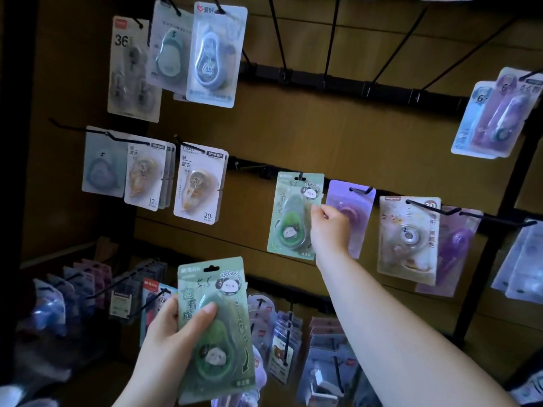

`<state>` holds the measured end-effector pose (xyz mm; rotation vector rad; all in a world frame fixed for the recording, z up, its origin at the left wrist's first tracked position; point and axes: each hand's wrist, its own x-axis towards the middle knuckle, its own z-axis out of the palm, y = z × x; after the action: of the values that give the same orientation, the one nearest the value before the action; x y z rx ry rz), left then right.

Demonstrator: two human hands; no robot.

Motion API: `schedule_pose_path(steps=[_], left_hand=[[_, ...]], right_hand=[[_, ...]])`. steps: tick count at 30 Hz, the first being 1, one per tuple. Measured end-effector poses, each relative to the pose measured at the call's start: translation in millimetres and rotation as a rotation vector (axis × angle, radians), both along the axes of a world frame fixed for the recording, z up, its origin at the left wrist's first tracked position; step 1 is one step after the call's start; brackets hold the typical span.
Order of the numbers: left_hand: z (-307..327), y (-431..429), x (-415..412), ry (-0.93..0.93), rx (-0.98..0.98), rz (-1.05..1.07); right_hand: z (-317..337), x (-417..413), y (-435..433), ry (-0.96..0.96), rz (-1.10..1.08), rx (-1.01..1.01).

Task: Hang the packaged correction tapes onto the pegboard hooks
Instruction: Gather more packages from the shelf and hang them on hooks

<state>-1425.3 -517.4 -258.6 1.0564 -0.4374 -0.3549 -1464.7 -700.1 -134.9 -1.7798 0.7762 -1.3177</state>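
Fingers of my right hand (329,227) pinch the right edge of a green correction tape pack (293,215), which hangs on a black hook (300,175) just above and left of that hand. Just behind my knuckles, to their right, hangs a purple pack (351,207) on its own hook. Lower and nearer me, my left hand (179,330) grips a second green pack (216,327) upright, thumb pressed across its front over the plastic bubble, fingers behind the card. That pack is well below the hooked one and touches no hook.
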Motion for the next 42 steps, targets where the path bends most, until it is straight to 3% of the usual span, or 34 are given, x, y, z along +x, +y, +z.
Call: schedule_pose_path(steps=[11, 17, 20, 23, 26, 29, 34, 42], left_hand=[[-1.1, -7.1, 11.9, 0.002, -0.003, -0.034], [2.9, -9.3, 9.4, -0.020, -0.003, -0.030], [8.9, -10.8, 5.7, -0.055, 0.001, -0.032], [16.4, -13.5, 0.4, -0.082, 0.006, -0.050], [29.6, -15.6, -6.3, -0.126, 0.004, -0.057], [45.7, -17.8, -12.4, -0.186, -0.010, -0.057], [58.3, -23.4, -22.8, -0.310, 0.010, -0.061], [86.1, -34.3, -20.4, -0.417, 0.042, -0.027]], right_hand=[[7.4, 20.7, -31.1, 0.061, -0.070, 0.028], [-15.5, 8.2, -7.0, -0.060, -0.013, -0.079], [-42.3, -6.7, 16.5, -0.028, 0.127, -0.169], [-47.5, -22.1, 41.7, 0.117, 0.448, -0.097], [-33.0, -33.8, 53.0, 0.182, 0.530, -0.154], [-14.5, -41.0, 57.1, 0.180, 0.519, -0.197], [12.9, -47.5, 54.1, -0.005, 0.415, -0.175], [33.7, -47.8, 34.8, -0.052, 0.269, -0.147]])
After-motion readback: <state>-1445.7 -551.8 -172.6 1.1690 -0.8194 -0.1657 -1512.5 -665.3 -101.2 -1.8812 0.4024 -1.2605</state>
